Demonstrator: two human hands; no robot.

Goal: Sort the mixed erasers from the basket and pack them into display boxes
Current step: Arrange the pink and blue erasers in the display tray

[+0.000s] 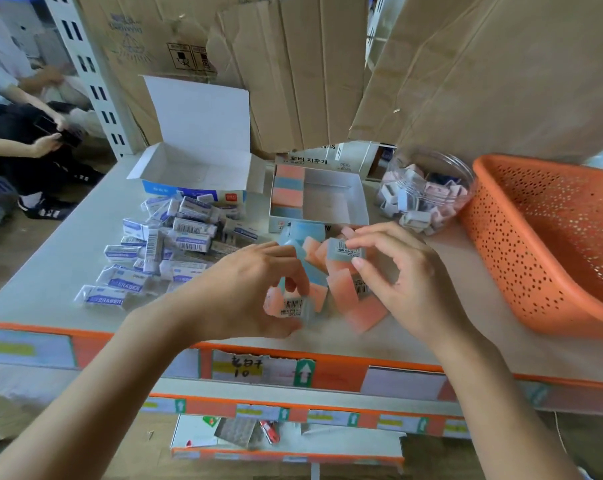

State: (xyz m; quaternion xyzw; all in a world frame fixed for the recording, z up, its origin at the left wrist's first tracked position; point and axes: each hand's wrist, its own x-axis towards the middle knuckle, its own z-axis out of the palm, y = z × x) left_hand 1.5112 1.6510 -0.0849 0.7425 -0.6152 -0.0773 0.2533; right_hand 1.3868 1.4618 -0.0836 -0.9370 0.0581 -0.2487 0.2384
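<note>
Pale grey tabletop (68, 244), backed by leaning sheets of brown cardboard (293, 81), as seen from your head camera.

Your left hand (248, 292) arches over the near edge of a loose pile of pink and blue erasers (341, 289). Its thumb and curled fingers pinch a barcode-labelled eraser (294, 306) low over the tabletop. Your right hand (407, 282) is raised just right of the pile, with thumb and forefinger pinching a second labelled eraser (346, 249) by its end and the other fingers loosely spread.

Just behind the pile stands an open display box (331, 199). A column of pink and blue erasers (289, 188) fills its left side, and the rest of its floor is bare. To the left, a heap of white-and-blue sleeved erasers (175, 244) lies in front of a white carton (196, 168) with its lid upright.

At far right, the orange perforated basket (535, 244) rests tilted on the tabletop. A clear jar (428, 188) of small erasers lies on its side against the basket's left wall.

At the left margin, another person (33, 140) sits low beside a white shelf upright (92, 81).
</note>
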